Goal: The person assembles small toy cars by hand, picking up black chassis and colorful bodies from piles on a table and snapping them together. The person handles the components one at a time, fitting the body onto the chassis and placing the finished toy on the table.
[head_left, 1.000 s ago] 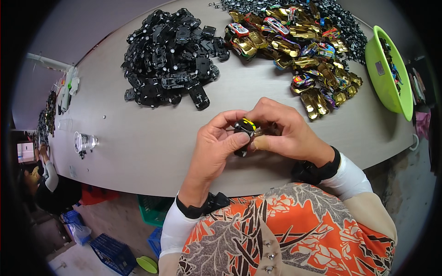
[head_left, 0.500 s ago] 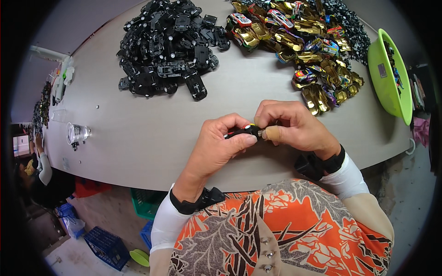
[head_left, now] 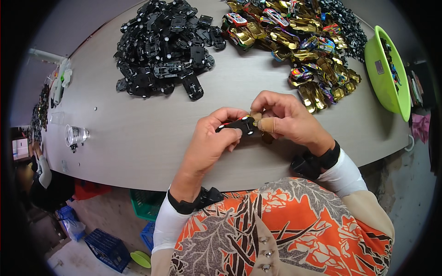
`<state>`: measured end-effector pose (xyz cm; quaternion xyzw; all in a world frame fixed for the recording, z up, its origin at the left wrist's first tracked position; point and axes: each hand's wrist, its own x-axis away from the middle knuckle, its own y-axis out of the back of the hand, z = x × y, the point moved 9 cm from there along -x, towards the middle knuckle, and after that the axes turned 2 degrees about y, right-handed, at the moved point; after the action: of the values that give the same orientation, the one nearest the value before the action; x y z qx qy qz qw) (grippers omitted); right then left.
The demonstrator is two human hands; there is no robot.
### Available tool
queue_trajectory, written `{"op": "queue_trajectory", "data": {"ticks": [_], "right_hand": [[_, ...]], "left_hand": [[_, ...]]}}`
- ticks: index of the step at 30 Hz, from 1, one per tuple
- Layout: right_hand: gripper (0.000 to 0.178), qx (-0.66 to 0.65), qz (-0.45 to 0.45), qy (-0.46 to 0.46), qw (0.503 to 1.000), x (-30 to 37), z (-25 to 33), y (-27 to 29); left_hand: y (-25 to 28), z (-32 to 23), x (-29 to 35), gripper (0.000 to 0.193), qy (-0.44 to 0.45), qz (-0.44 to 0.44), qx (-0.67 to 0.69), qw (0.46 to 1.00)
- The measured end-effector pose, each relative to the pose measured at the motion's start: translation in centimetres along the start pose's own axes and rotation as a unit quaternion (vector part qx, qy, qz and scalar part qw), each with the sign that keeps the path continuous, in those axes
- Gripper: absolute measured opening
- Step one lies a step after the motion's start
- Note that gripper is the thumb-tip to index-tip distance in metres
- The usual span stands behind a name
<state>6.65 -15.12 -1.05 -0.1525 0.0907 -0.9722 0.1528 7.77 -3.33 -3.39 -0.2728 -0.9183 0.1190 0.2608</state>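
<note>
On the outer wall of the green basin (head_left: 389, 87) at the right, a small greyish label (head_left: 379, 67), its print too small to read. On the gold-bottomed car shells (head_left: 287, 39), heaped beyond the right hand, bright printed decoration, likewise too small to make out as letters.

Holds a small toy car (head_left: 240, 125) in the left hand (head_left: 202, 142), grasped by its left part between thumb and fingers, above the table (head_left: 138, 147) and in front of the chest. Turns the black underside, with white wheels, up toward the head, a red and yellow edge just visible along the far side. Sets the long axis roughly left to right, the right end slightly farther from the body; impossible to say which end is the nose.

Brings the right hand (head_left: 297, 120), tan strips on its thumb and a finger, against the car's right end, fingertips bunched; impossible to make out exactly what lies pinched there. Below those fingertips, a dark golden piece (head_left: 267, 138), partly hidden.

Beyond the left hand, a heap of black chassis (head_left: 159, 50), pointing every way. Farther left, a clear cup (head_left: 76, 135).
</note>
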Motion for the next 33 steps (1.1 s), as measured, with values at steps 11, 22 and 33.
{"op": "queue_trajectory", "data": {"ticks": [11, 22, 33], "right_hand": [[0.006, 0.045, 0.022, 0.045, 0.998, 0.3, -0.3, -1.0], [0.006, 0.02, 0.043, 0.144, 0.988, 1.0, 2.7, 0.1], [0.008, 0.049, 0.072, -0.042, 0.995, 1.5, 0.3, -1.0]], "left_hand": [[1.0, -0.2, -0.1, 0.028, -0.051, -0.026, 0.079, 0.995], [-1.3, -0.3, 0.9, 0.021, -0.054, 0.049, 0.031, 0.997], [-2.3, 0.7, 1.8, 0.019, -0.011, 0.072, -0.077, 0.994]]}}
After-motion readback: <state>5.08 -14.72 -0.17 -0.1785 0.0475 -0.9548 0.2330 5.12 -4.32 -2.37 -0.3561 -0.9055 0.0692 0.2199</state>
